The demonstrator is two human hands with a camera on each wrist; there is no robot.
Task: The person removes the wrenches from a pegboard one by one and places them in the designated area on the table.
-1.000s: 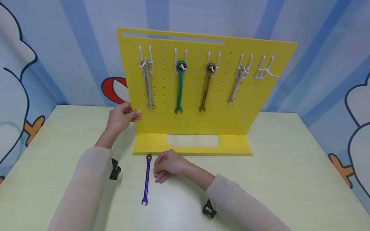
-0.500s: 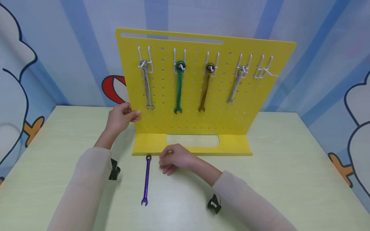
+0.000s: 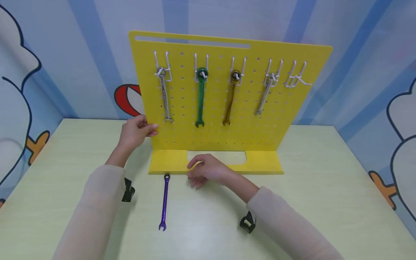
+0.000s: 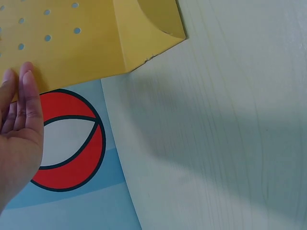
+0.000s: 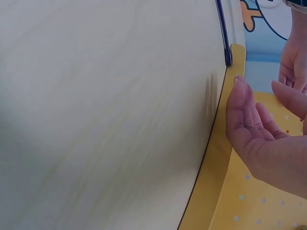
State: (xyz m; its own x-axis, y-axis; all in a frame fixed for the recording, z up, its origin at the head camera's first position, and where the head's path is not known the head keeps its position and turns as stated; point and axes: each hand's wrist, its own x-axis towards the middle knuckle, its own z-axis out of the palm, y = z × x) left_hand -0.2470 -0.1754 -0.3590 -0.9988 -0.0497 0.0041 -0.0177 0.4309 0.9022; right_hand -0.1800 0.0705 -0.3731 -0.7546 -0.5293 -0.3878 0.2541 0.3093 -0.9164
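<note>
A yellow pegboard point(image 3: 214, 133) stands upright on its flat base, and my left hand point(image 3: 134, 131) holds its left edge between thumb and fingers. In the left wrist view the left hand point(image 4: 21, 129) reaches the same edge. My right hand point(image 3: 209, 168) holds nothing; its fingers are loosely bent in front of the board's base. To its left a purple combination wrench point(image 3: 164, 202) lies on the table, ring end towards the base. The right wrist view shows the right hand point(image 5: 264, 129) beside the base edge, with the wrench's ring end point(image 5: 228, 57) beyond the fingertips.
On white hooks hang a silver wrench point(image 3: 165, 95), a green wrench point(image 3: 200, 99), a bronze wrench point(image 3: 230, 99) and a smaller silver wrench point(image 3: 264, 95). A bare hook point(image 3: 296, 77) is at the far right. The pale table point(image 3: 325, 202) backs onto a printed blue curtain point(image 3: 351, 72).
My right hand has drawn away from the purple wrench, rightwards and towards the pegboard's base. The left hand keeps its hold on the edge, and the wrench lies where it was.
</note>
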